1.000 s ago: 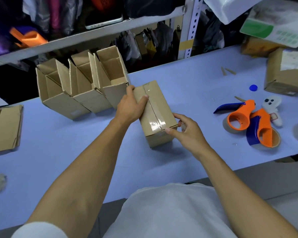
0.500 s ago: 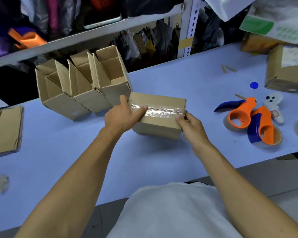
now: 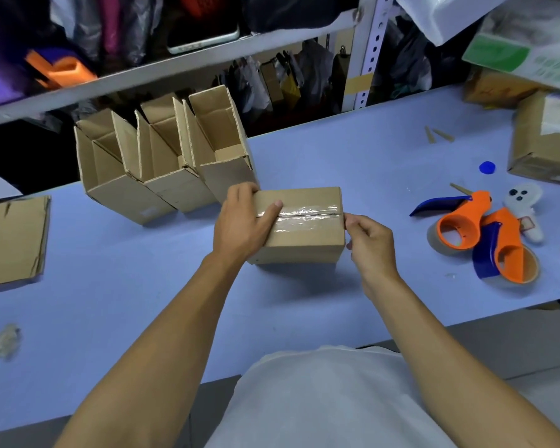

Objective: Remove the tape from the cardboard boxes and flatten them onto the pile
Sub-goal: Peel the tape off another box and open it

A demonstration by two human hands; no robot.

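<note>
A small closed cardboard box point(image 3: 304, 240) lies on the blue table point(image 3: 337, 156) with a strip of clear tape point(image 3: 304, 215) along its top seam. My left hand point(image 3: 243, 224) grips the box's left end, thumb on the tape. My right hand point(image 3: 370, 240) is at the box's right end, its fingertips pinched together at the tape's end. Three open boxes point(image 3: 162, 163) stand in a row just behind the left hand. A pile of flattened cardboard point(image 3: 10, 240) lies at the table's left edge.
Two orange-and-blue tape dispensers point(image 3: 485, 237) lie to the right of the box, with a white toy point(image 3: 524, 202) behind them. A sealed box point(image 3: 543, 143) sits at the far right. A wad of used tape point(image 3: 2, 341) lies front left. A metal shelf point(image 3: 175, 72) runs behind.
The box has been turned from end-on to crosswise and set down on the table. My right hand has shifted to the tape's right end and pinched its fingers there.
</note>
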